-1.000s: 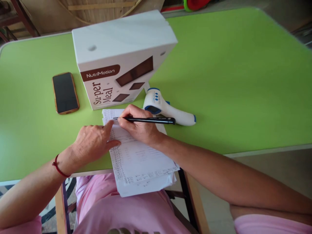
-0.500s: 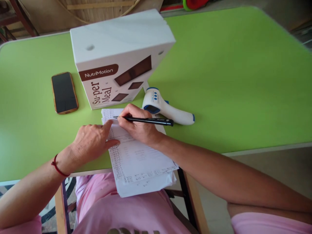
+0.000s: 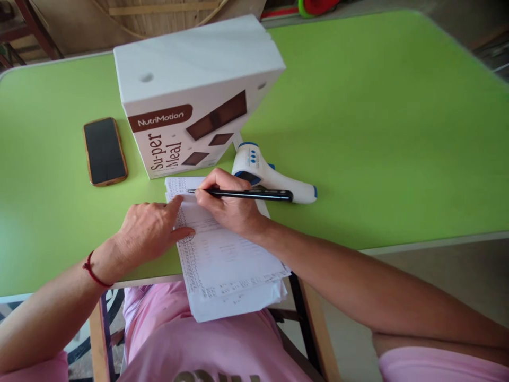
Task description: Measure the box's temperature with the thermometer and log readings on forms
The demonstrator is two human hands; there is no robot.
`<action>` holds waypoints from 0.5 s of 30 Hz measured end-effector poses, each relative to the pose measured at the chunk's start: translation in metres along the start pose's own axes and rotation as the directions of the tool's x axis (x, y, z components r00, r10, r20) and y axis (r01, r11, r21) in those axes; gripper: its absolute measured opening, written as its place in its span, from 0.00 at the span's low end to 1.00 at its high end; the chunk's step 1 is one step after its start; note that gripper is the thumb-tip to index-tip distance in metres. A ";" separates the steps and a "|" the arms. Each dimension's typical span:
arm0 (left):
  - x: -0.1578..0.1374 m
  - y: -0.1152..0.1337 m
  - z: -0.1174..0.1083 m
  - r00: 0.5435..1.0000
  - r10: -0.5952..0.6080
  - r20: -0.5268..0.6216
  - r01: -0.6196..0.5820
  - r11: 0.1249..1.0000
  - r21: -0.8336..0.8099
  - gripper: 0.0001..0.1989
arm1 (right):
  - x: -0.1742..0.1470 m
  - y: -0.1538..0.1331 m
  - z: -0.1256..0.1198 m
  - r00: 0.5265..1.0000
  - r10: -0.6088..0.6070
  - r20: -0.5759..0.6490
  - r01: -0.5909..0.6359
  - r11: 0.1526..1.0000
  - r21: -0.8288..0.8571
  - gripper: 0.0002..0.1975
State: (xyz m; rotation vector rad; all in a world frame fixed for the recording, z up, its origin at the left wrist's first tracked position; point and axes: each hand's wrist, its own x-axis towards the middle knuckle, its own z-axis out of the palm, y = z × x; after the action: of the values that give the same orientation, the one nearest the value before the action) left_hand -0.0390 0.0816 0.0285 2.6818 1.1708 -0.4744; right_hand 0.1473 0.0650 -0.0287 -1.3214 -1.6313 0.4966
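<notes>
A black pen (image 3: 258, 195) is gripped in my right hand (image 3: 233, 207), its tip on the upper left part of the top sheet. Handwriting runs along the margins of this stack of paper sheets (image 3: 234, 265), which overhangs the table's near edge. My left hand (image 3: 149, 228) rests at the left side of the sheets, thumb and index finger apart and touching the paper, the other fingers curled. Just beyond my right hand lies a white and blue infrared thermometer (image 3: 274, 178), partly hidden by the hand and pen.
A white NutriMotion box (image 3: 199, 95) stands upright behind the papers. To its left a phone (image 3: 105, 151) in a brown-edged case lies flat. All rest on the green table (image 3: 377, 132). A dark wooden chair (image 3: 35, 32) is beyond the far left edge.
My right hand has shifted slightly to the right along the line with the pen, whose back end has swung a little. My left hand stays in place.
</notes>
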 end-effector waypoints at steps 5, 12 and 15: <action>0.000 0.000 0.000 1.000 -0.002 -0.001 0.002 1.000 -0.008 0.29 | 0.000 0.000 0.002 0.998 -0.051 -0.038 0.052 0.999 0.017 0.10; 0.000 0.002 -0.002 1.000 -0.004 0.011 0.004 1.000 -0.010 0.29 | 0.000 0.001 0.002 0.998 -0.053 -0.045 0.052 0.999 -0.013 0.09; 0.000 0.002 -0.002 1.000 -0.009 0.011 0.009 1.000 -0.013 0.29 | 0.000 0.001 0.002 0.999 -0.036 -0.040 0.034 0.999 -0.038 0.09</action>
State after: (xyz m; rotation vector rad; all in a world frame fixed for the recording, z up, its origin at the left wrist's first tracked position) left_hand -0.0372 0.0812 0.0302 2.6603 1.1795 -0.4806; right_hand 0.1459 0.0654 -0.0302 -1.3198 -1.6345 0.4178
